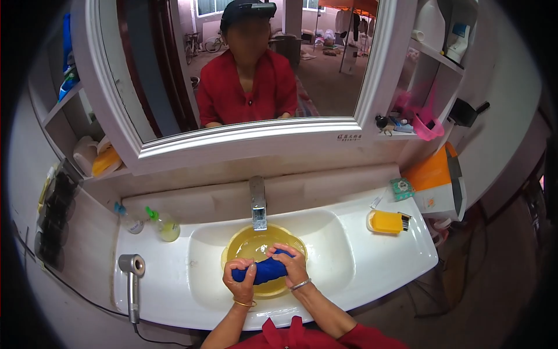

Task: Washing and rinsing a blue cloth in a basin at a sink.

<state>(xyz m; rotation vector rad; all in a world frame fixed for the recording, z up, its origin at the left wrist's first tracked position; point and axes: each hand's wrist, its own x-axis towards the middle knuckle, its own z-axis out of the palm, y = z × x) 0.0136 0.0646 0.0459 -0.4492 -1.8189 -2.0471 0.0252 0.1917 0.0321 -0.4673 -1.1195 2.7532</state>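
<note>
A bundled dark blue cloth (267, 270) is stretched between my two hands, above the near part of a yellow basin (232, 244). My left hand (240, 282) is wrapped round its left end, thumb on top. At the other end my right hand (295, 266) grips it, with the fingers curled over. Clear water (254, 248) lies in the basin, which sits in a white sink (334, 256). The metal tap (257, 203) stands just beyond the basin's far rim; no stream shows from it.
On the left of the counter are two pump bottles (168, 230) and a grey hair dryer (133, 285) with a cord. A yellow brush (387, 222) and a green packet (401, 189) lie on the right. Behind hangs a framed mirror (325, 70) between shelves.
</note>
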